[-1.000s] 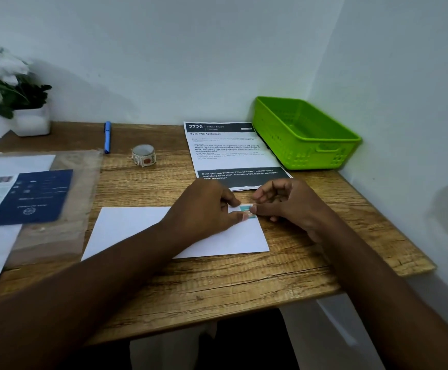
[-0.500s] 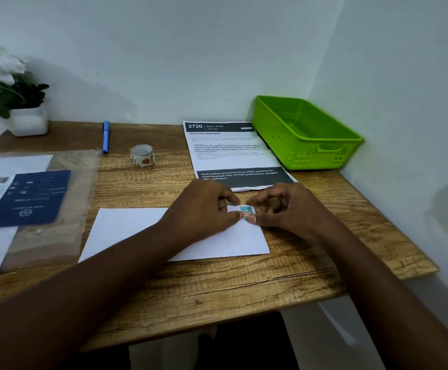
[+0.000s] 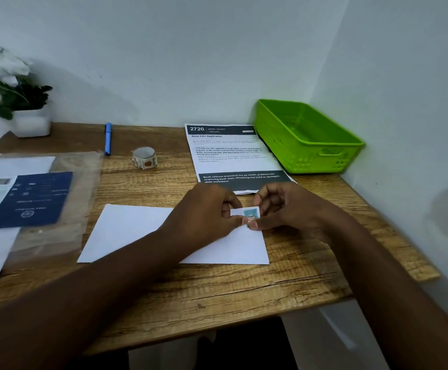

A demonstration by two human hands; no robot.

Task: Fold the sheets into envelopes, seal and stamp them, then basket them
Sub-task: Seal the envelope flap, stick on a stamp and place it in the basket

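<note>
1. White envelope [image 3: 134,231] flat on wooden table [image 3: 217,289], near front edge.
2. Stamp [image 3: 251,215] at envelope's top right corner, lying on it.
3. Left hand [image 3: 204,214] and right hand [image 3: 287,206] both curled, fingertips pinching/pressing stamp edges; nothing else held.
4. Green basket [image 3: 321,158] far right by wall, well apart from envelope.
5. Stamp roll [image 3: 144,157], blue pen [image 3: 108,138], printed sheet [image 3: 231,153] behind hands.

A wood-grain bench [image 3: 217,297] fills a corner where two plain pale walls [image 3: 164,49] meet. The light is dim and soft. A potted white-flowered plant [image 3: 9,86] casts a faint shadow on the back wall.
</note>
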